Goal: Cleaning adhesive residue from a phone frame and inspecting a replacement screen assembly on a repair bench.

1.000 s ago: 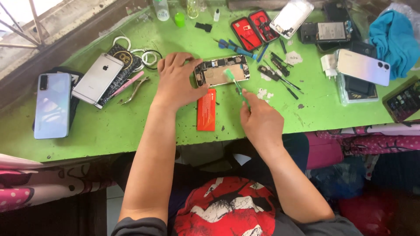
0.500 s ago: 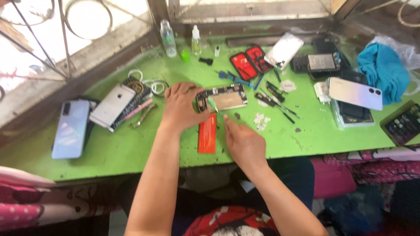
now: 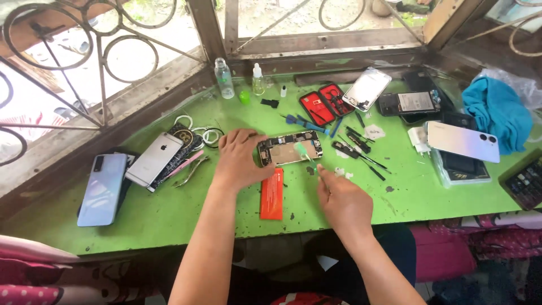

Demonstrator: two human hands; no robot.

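Two hands over green table [image 3: 169, 214], left hand [image 3: 240, 161] pressing opened phone [image 3: 289, 148], right hand [image 3: 341, 200] pinching green-handled tool [image 3: 304, 151]

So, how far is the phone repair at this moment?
Done: the opened phone lies with its back off and its inner parts showing; an orange battery-like piece lies beside it. In hand: the left hand steadies the phone while the right hand holds a green-handled tool at its edge. Left: the phone is not yet closed.
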